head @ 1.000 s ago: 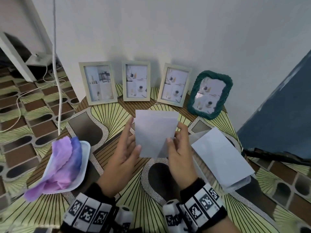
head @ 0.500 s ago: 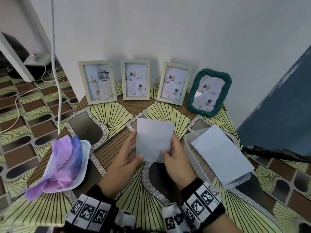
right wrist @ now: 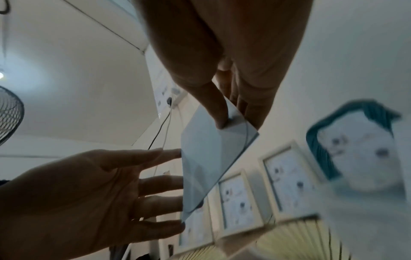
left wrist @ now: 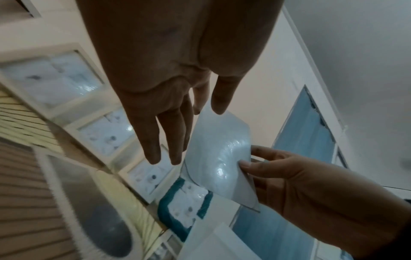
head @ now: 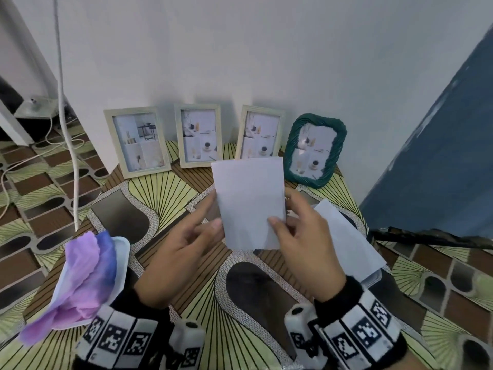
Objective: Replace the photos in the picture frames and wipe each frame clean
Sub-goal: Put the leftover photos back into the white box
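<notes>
**New photo held up, blank side to the person, ahead of the frames**

The right hand (head: 304, 236) pinches the photo (head: 250, 204) near its lower right corner, thumb on the near face and fingers (right wrist: 249, 105) behind it. This is probably done so that the sheet stands upright and its faces can be checked. The left hand (head: 184, 244) is not gripping. Its fingers (right wrist: 160, 183) are straight and slightly spread, their tips against the photo's left edge, apparently steadying it.

The photo hangs above the table (head: 160, 188), in front of the third pale frame (head: 262, 132), whose lower part it covers in the head view. Left of the photo stand two more pale frames (head: 137, 141). Just to its right is the green frame (head: 314, 149). All four lean at the wall, still holding pictures.

Below and right of the photo, more white sheets (head: 344, 241) rest in a clear tray (head: 373, 280). Far left of it, a purple cloth (head: 85, 273) sits in a white dish (head: 122, 260). Between the photo and the frames the tabletop lies bare, leaving room to draw a frame forward.
</notes>
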`<state>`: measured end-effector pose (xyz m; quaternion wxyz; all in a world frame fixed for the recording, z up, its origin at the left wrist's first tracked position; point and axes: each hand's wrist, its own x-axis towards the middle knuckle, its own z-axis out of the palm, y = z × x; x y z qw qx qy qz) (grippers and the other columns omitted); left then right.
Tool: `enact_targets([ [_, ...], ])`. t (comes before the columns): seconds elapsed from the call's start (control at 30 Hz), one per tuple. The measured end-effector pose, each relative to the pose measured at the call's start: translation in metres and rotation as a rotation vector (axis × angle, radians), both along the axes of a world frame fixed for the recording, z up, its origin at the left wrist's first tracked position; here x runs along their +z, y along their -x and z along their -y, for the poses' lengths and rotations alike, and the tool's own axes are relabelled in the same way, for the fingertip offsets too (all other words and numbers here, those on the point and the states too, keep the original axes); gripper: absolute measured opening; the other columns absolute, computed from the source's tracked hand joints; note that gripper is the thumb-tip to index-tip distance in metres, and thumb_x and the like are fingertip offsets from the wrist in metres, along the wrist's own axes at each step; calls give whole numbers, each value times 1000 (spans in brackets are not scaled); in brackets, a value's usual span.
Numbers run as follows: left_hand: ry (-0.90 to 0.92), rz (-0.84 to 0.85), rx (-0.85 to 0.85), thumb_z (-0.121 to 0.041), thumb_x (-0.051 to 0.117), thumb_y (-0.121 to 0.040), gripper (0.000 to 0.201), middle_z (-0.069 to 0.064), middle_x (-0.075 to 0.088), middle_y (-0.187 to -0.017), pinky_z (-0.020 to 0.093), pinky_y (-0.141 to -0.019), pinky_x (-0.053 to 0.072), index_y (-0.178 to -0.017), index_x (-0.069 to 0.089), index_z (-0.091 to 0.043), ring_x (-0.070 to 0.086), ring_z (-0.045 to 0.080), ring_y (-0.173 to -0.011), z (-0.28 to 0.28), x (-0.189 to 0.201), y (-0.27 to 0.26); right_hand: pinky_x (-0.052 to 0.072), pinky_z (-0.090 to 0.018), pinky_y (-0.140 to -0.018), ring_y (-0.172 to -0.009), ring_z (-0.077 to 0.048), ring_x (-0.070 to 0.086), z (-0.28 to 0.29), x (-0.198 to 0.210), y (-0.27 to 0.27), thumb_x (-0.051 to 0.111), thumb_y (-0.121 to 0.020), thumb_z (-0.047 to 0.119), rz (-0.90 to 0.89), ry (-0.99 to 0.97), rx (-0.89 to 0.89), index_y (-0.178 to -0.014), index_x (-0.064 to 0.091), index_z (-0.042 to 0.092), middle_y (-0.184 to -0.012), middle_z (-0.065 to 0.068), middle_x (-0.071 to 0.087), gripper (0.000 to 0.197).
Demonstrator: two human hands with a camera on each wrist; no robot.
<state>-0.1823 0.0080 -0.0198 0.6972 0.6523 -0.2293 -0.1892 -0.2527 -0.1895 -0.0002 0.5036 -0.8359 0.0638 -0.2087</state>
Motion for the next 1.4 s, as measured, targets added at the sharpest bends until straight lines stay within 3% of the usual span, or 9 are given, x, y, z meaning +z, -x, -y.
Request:
enact_targets([
  [0.13, -56, 80, -60, -29, 50, -95, 55, -13, 62, -131, 27, -102, 45, -147, 35, -38, 54, 4, -126, 31, 15, 0, 55, -38, -91, -111, -12, 62, 30, 34, 15, 52, -95, 1, -19, 183, 21, -139, 48, 32, -120, 12, 63, 53],
  [0.27, -187, 161, -131, -34, 58, -93, 56, -23, 50, -139, 24, -108, 41, -143, 38, -46, 44, -6, -131, 63, 7, -2, 36, -1, -80, -86, 7, 55, 69, 47, 31, 51, -93, -3, -84, 433, -46, -139, 49, 29, -102, 11, 64, 56],
  [0.33, -306, 208, -171, -36, 60, -93, 59, -32, 38, -141, 35, -116, 33, -144, 33, -51, 34, -3, -137, 78, -2, -4, 34, -7, -72, -87, 2, 53, 88, 49, 39, 52, -91, -4, -125, 501, -92, -139, 50, 27, -103, 9, 65, 58],
  [0.43, -415, 198, -162, -39, 63, -92, 67, -21, 32, -152, 41, -117, 30, -149, 28, -44, 28, 2, -140, 95, -15, -8, 38, -21, -90, -115, -17, 54, 111, 45, 47, 53, -92, -3, -234, 593, -148, -141, 50, 20, -126, -2, 63, 55],
  [0.5, -448, 180, -173, -37, 64, -91, 69, -19, 36, -150, 27, -111, 37, -150, 26, -40, 35, -1, -132, 103, -23, -8, 43, -30, -97, -119, -25, 55, 120, 41, 50, 53, -91, -3, -291, 642, -147, -139, 52, 16, -129, -5, 63, 51],
  [0.6, -457, 121, -219, -33, 67, -91, 70, -18, 45, -140, -2, -78, 41, -149, 28, -34, 47, -1, -120, 112, -28, -6, 51, -42, -89, -107, -27, 61, 124, 36, 51, 50, -89, -4, -369, 702, -94, -130, 56, 18, -117, -6, 67, 47],
  [0.87, -458, 102, -201, -31, 70, -88, 71, -22, 53, -129, 8, -78, 47, -149, 32, -31, 59, 0, -111, 117, -32, -8, 55, -43, -69, -85, -28, 63, 120, 21, 46, 48, -88, 3, -471, 856, -104, -125, 55, 19, -97, -5, 67, 41],
  [1.0, -474, 128, -181, -34, 70, -88, 70, -21, 55, -132, 20, -92, 47, -148, 33, -34, 60, -1, -111, 115, -36, -8, 54, -39, -73, -95, -23, 56, 119, 14, 42, 48, -90, 8, -546, 980, -130, -126, 51, 20, -106, 0, 59, 38],
  [1.4, -468, 129, -189, -37, 70, -88, 73, -28, 55, -130, 20, -92, 47, -149, 30, -38, 61, -3, -108, 117, -43, -10, 50, -37, -81, -97, -27, 57, 123, 6, 23, 51, -88, 2, -594, 762, -104, -126, 53, 20, -110, -3, 53, 42],
])
